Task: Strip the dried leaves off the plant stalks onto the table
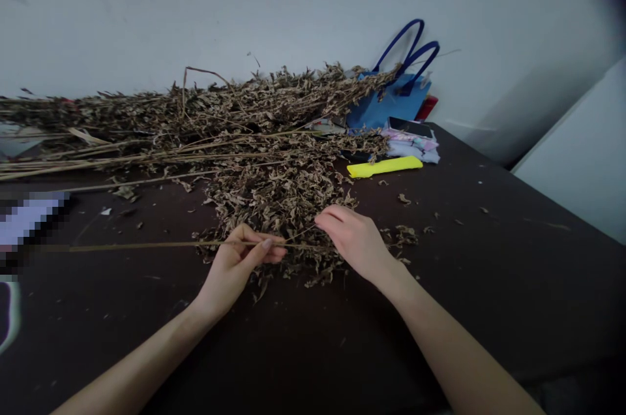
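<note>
A long dried plant stalk (147,246) runs from the left into my left hand (239,255), whose thumb and fingers pinch it. To the right, my right hand (355,242) is closed, fingertips together on a thin side twig (300,233) that branches off the stalk near my left fingers. Under and behind both hands lies a heap of dry, curled brown leaves (274,196). The leafy end of the stalk passes beneath my right hand and partly merges with the heap.
A big bundle of dried leafy stalks (205,108) lies along the wall. At the back right are a blue bag (376,105) with dark handles, a phone (409,128) on a pale pouch, and a bright yellow strip (384,167). Leaf crumbs dot the dark table (489,271).
</note>
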